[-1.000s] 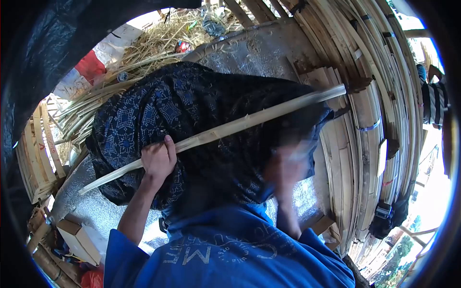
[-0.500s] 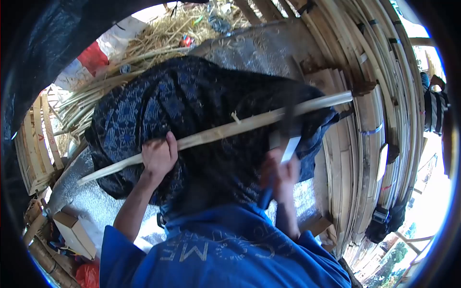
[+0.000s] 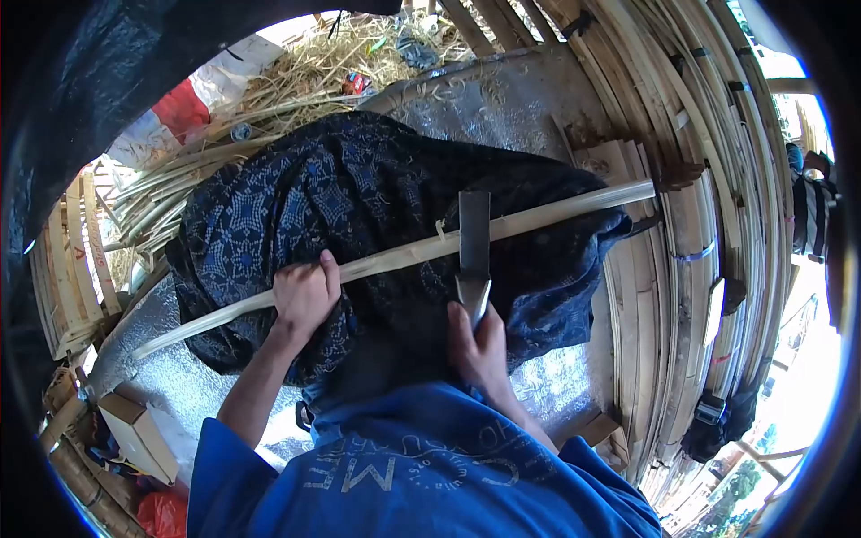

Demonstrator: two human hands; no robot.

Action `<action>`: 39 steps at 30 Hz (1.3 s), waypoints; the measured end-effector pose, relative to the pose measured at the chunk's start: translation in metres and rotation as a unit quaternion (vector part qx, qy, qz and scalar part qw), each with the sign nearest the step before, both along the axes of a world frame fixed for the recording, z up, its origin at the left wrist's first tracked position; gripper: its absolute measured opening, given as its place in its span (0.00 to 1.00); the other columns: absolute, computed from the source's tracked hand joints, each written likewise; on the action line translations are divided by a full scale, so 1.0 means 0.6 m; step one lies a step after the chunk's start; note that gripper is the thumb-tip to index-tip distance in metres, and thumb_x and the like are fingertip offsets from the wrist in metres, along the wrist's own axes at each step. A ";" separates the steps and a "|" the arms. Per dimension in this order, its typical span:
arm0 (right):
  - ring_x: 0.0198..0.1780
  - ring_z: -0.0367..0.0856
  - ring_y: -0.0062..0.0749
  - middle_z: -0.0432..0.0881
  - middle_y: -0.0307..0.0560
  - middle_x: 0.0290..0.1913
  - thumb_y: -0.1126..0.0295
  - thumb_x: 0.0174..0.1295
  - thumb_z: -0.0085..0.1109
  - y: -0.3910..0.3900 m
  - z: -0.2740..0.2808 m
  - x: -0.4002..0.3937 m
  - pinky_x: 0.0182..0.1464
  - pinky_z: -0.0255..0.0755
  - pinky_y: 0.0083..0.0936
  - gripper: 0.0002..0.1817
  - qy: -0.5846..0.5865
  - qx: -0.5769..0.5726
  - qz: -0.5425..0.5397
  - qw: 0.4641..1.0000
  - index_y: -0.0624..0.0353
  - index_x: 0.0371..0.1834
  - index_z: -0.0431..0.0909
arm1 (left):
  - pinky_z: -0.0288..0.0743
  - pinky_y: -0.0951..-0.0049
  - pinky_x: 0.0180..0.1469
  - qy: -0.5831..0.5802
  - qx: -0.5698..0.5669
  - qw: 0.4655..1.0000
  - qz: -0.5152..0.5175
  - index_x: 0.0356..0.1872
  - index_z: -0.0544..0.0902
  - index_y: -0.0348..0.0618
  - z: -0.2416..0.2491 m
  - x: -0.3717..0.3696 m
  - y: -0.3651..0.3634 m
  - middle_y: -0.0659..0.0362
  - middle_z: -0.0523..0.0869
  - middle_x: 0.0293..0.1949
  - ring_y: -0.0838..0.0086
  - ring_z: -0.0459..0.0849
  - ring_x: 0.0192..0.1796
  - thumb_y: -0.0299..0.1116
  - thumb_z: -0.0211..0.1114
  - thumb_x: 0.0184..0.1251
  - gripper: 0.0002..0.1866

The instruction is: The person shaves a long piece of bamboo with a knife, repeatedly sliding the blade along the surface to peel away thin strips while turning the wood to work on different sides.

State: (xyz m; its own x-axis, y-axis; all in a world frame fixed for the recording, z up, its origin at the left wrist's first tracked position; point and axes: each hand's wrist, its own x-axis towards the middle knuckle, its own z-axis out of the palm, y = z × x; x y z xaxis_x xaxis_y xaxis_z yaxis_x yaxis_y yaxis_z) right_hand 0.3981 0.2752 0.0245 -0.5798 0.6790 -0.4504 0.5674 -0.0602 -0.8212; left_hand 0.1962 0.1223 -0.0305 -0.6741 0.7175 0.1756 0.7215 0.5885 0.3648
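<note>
A long pale bamboo strip (image 3: 556,212) lies slantwise across my lap, its right end higher in view. My left hand (image 3: 307,294) is wrapped round it left of the middle, thumb along the top. My right hand (image 3: 476,345) grips the handle of a knife (image 3: 474,235) with a broad, dark, square-ended blade. That blade crosses over the strip just right of a small curled shaving (image 3: 440,229). Most of the handle is hidden in my fingers. Dark blue patterned cloth (image 3: 332,193) covers my legs beneath the strip.
Stacked, tied bamboo slats (image 3: 664,296) stand along the right. Cut strips (image 3: 152,211) and straw-like shavings (image 3: 309,76) lie at the upper left. Shiny silver sheeting (image 3: 520,94) covers the floor. A cardboard box (image 3: 139,435) and a red plastic bag (image 3: 163,513) sit at the lower left.
My right hand has brought the knife leftward along the bamboo strip, and its blade now shows sharply across it. My left hand, with the strip, has shifted only slightly.
</note>
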 end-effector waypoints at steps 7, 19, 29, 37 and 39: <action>0.15 0.70 0.22 0.72 0.40 0.19 0.61 0.69 0.53 0.050 0.060 -0.013 0.18 0.66 0.21 0.13 0.185 0.077 -0.104 0.974 0.61 0.40 0.70 | 0.72 0.63 0.17 -0.007 0.003 1.000 0.017 0.06 0.73 0.41 0.013 0.004 0.008 0.52 0.76 0.09 0.60 0.76 0.11 0.31 0.53 0.68 0.25; 0.16 0.71 0.22 0.73 0.38 0.19 0.63 0.68 0.55 0.016 0.050 -0.043 0.15 0.64 0.20 0.12 0.000 -0.096 0.016 0.995 0.62 0.41 0.72 | 0.71 0.64 0.16 0.017 -0.013 1.000 0.012 0.05 0.72 0.42 0.003 -0.002 0.006 0.53 0.74 0.08 0.61 0.76 0.10 0.31 0.53 0.67 0.25; 0.14 0.67 0.20 0.71 0.36 0.18 0.59 0.68 0.54 0.006 0.017 -0.030 0.16 0.62 0.18 0.13 0.035 -0.169 -0.011 0.985 0.59 0.40 0.71 | 0.71 0.64 0.16 0.001 -0.011 1.000 0.023 0.06 0.72 0.41 -0.001 -0.005 0.010 0.52 0.75 0.08 0.59 0.76 0.10 0.31 0.53 0.67 0.25; 0.18 0.70 0.16 0.73 0.37 0.18 0.59 0.68 0.55 0.026 0.062 -0.050 0.20 0.63 0.17 0.16 0.101 0.149 -0.063 0.982 0.61 0.30 0.75 | 0.71 0.63 0.16 -0.004 -0.021 0.999 0.025 0.06 0.74 0.41 0.002 0.003 0.007 0.51 0.75 0.09 0.59 0.76 0.11 0.31 0.53 0.68 0.25; 0.20 0.69 0.15 0.73 0.36 0.19 0.60 0.67 0.57 0.004 0.009 -0.020 0.21 0.63 0.17 0.13 0.019 -0.068 0.007 0.997 0.61 0.36 0.74 | 0.71 0.63 0.16 -0.008 -0.007 1.000 0.027 0.06 0.73 0.40 -0.001 0.000 0.002 0.51 0.75 0.09 0.59 0.76 0.11 0.32 0.53 0.68 0.25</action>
State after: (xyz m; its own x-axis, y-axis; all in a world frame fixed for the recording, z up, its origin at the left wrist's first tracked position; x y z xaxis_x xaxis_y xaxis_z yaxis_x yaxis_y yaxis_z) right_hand 0.3860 0.2778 0.0299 -0.6074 0.6048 -0.5150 0.5370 -0.1652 -0.8273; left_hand 0.1962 0.1232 -0.0313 -0.7143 0.6825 0.1546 0.6828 0.6313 0.3679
